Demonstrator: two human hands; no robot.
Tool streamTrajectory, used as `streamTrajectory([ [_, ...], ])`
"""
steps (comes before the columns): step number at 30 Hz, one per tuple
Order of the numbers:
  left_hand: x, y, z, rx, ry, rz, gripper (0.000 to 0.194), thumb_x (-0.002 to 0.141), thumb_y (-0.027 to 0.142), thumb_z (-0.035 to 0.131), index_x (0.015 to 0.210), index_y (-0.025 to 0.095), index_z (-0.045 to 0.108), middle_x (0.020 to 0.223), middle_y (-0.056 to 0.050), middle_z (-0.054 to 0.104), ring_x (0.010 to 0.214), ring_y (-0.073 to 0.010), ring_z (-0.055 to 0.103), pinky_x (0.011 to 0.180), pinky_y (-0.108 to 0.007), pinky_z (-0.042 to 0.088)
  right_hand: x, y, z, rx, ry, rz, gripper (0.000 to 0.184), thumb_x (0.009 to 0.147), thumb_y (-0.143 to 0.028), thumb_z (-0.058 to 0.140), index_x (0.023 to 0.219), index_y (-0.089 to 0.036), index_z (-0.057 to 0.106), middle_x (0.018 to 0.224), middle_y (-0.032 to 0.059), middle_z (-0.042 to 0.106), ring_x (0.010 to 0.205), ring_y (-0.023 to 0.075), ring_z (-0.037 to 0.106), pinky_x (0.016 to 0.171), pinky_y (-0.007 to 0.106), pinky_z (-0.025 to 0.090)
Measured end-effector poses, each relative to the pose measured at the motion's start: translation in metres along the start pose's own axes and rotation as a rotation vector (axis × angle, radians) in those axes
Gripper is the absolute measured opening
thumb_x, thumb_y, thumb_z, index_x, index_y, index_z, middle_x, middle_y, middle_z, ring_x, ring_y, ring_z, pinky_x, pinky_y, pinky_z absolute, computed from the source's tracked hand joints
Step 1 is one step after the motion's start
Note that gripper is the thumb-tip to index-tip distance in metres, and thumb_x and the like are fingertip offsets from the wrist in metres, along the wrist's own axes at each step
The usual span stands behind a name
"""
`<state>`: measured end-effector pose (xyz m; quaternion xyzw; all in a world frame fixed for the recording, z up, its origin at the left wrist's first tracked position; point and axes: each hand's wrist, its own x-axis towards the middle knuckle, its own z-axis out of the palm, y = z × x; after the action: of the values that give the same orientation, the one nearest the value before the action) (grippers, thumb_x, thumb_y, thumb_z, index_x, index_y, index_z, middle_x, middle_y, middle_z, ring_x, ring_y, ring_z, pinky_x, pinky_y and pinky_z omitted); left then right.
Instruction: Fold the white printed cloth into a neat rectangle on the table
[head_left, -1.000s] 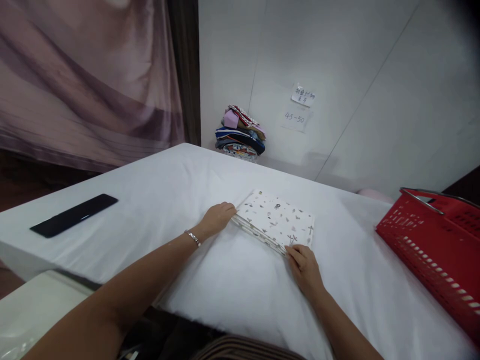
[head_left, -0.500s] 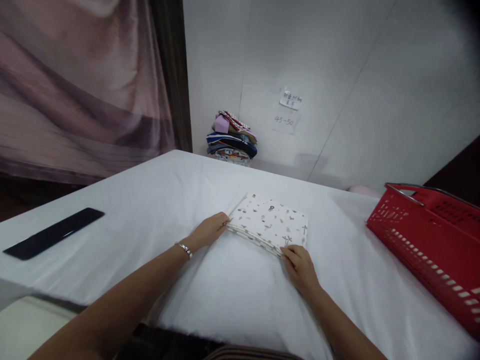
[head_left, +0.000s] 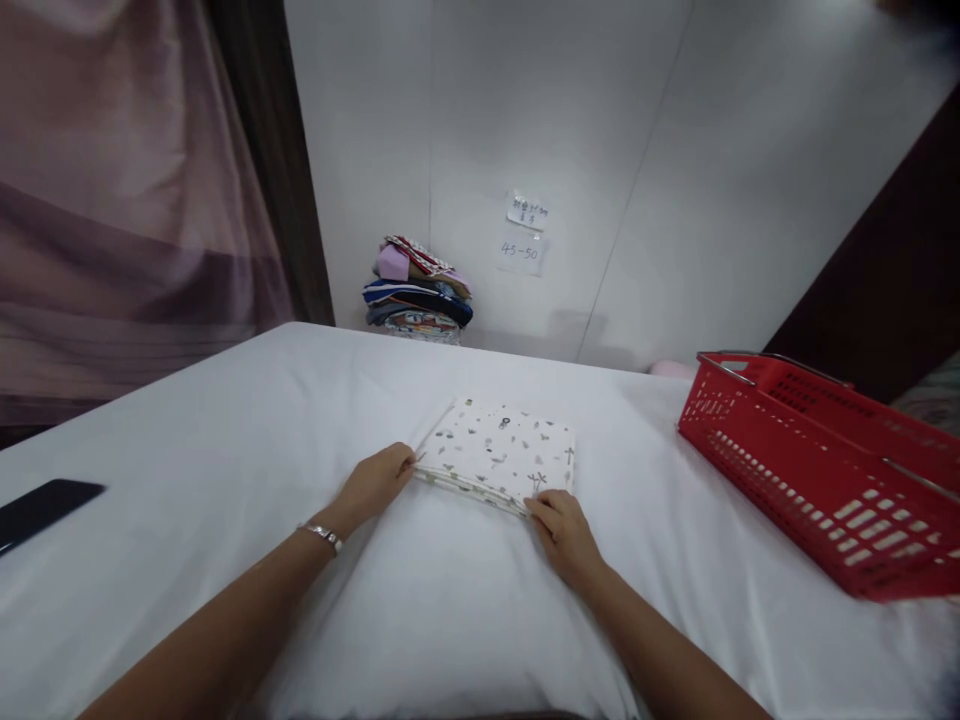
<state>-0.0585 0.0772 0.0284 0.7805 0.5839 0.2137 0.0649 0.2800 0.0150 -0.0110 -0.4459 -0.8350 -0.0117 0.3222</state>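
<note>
A folded white cloth (head_left: 499, 445) with a small scattered print lies on the white-covered table (head_left: 420, 600), its layered folded edge facing me. My left hand (head_left: 379, 478) pinches the near left corner, with a bracelet on that wrist. At the near right corner, my right hand (head_left: 564, 530) grips the layers between thumb and fingers. Both hands are closed on the cloth, and the fingertips beneath it are hidden.
A red plastic basket (head_left: 787, 480) stands at the right. A dark flat phone-like object (head_left: 45, 510) lies at the left. Behind the table, a stack of folded fabrics (head_left: 420, 295) rises against the wall beside paper signs (head_left: 521, 250). A pinkish curtain (head_left: 112, 200) hangs at the left.
My view has turned to the right, so everything appears shifted left and more of the red basket shows. Both hands keep their hold on the cloth's near corners.
</note>
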Motion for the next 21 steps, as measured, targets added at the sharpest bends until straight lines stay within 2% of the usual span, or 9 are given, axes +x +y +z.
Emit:
streamTrajectory([
  [2, 0.003, 0.014, -0.010, -0.019, 0.028, 0.051, 0.013, 0.081, 0.028, 0.046, 0.090, 0.022, 0.054, 0.091, -0.002, 0.063, 0.078, -0.0174, 0.059, 0.069, -0.030, 0.045, 0.001, 0.000, 0.001, -0.015, 0.000, -0.006, 0.029, 0.089, -0.016, 0.043, 0.112, -0.023, 0.058, 0.095, 0.0067, 0.058, 0.087, 0.0191, 0.052, 0.076, 0.035, 0.042],
  [4, 0.008, 0.035, -0.015, -0.040, 0.082, 0.160, 0.021, 0.080, 0.030, 0.048, 0.098, 0.022, 0.056, 0.106, -0.005, 0.062, 0.092, -0.0200, 0.058, 0.077, -0.032, 0.046, 0.002, -0.001, 0.002, -0.037, 0.007, -0.013, 0.028, 0.089, -0.016, 0.044, 0.111, -0.023, 0.059, 0.095, 0.0061, 0.058, 0.086, 0.0185, 0.051, 0.076, 0.033, 0.041],
  [6, 0.014, 0.056, -0.013, -0.033, 0.118, 0.283, 0.030, 0.084, 0.035, 0.046, 0.109, 0.023, 0.055, 0.120, -0.007, 0.057, 0.108, -0.0223, 0.053, 0.088, -0.036, 0.044, 0.004, -0.003, 0.001, -0.061, 0.013, -0.020, 0.027, 0.088, -0.016, 0.045, 0.110, -0.023, 0.059, 0.094, 0.0057, 0.058, 0.086, 0.0181, 0.051, 0.076, 0.032, 0.040],
  [8, 0.018, 0.070, 0.000, 0.012, 0.108, 0.377, 0.037, 0.087, 0.040, 0.042, 0.119, 0.023, 0.052, 0.130, -0.008, 0.051, 0.121, -0.0230, 0.044, 0.099, -0.041, 0.036, 0.005, -0.006, -0.002, -0.081, 0.004, -0.029, 0.026, 0.088, -0.015, 0.046, 0.109, -0.022, 0.059, 0.093, 0.0060, 0.058, 0.086, 0.0182, 0.051, 0.076, 0.032, 0.040],
  [10, 0.021, 0.072, 0.020, 0.069, 0.062, 0.426, 0.044, 0.089, 0.044, 0.038, 0.127, 0.023, 0.046, 0.136, -0.008, 0.045, 0.128, -0.0233, 0.036, 0.104, -0.044, 0.028, 0.005, -0.010, -0.009, -0.093, -0.027, -0.034, 0.027, 0.086, -0.014, 0.046, 0.109, -0.021, 0.058, 0.095, 0.0069, 0.058, 0.088, 0.0189, 0.051, 0.077, 0.032, 0.041],
  [14, 0.023, 0.060, 0.052, 0.124, -0.011, 0.434, 0.051, 0.090, 0.049, 0.035, 0.133, 0.023, 0.041, 0.139, -0.008, 0.043, 0.130, -0.0241, 0.033, 0.106, -0.045, 0.026, 0.013, -0.013, -0.024, -0.060, -0.125, -0.040, 0.024, 0.084, -0.014, 0.048, 0.102, -0.021, 0.060, 0.098, 0.0063, 0.060, 0.090, 0.0189, 0.053, 0.077, 0.031, 0.044],
  [17, 0.022, 0.055, 0.056, 0.133, -0.003, 0.427, 0.051, 0.090, 0.050, 0.035, 0.132, 0.023, 0.044, 0.139, -0.008, 0.043, 0.130, -0.0242, 0.034, 0.106, -0.045, 0.025, 0.036, -0.008, -0.028, -0.032, -0.090, -0.037, 0.020, 0.086, -0.022, 0.048, 0.101, -0.023, 0.062, 0.109, 0.0070, 0.060, 0.100, 0.0194, 0.053, 0.082, 0.032, 0.045],
  [19, 0.022, 0.057, 0.052, 0.140, -0.003, 0.420, 0.051, 0.090, 0.051, 0.035, 0.131, 0.023, 0.045, 0.138, -0.008, 0.043, 0.129, -0.0246, 0.035, 0.106, -0.045, 0.026, 0.058, -0.002, -0.025, -0.037, -0.061, 0.016, 0.026, 0.087, -0.029, 0.047, 0.110, -0.023, 0.059, 0.122, 0.0091, 0.055, 0.113, 0.0212, 0.048, 0.090, 0.036, 0.042],
  [21, 0.021, 0.059, 0.048, 0.154, -0.007, 0.411, 0.051, 0.090, 0.051, 0.034, 0.131, 0.022, 0.045, 0.138, -0.008, 0.043, 0.129, -0.0249, 0.036, 0.105, -0.045, 0.027, 0.076, 0.004, -0.018, -0.070, -0.112, 0.094, 0.036, 0.088, -0.035, 0.046, 0.120, -0.020, 0.054, 0.132, 0.0120, 0.048, 0.124, 0.0245, 0.040, 0.097, 0.041, 0.036],
])
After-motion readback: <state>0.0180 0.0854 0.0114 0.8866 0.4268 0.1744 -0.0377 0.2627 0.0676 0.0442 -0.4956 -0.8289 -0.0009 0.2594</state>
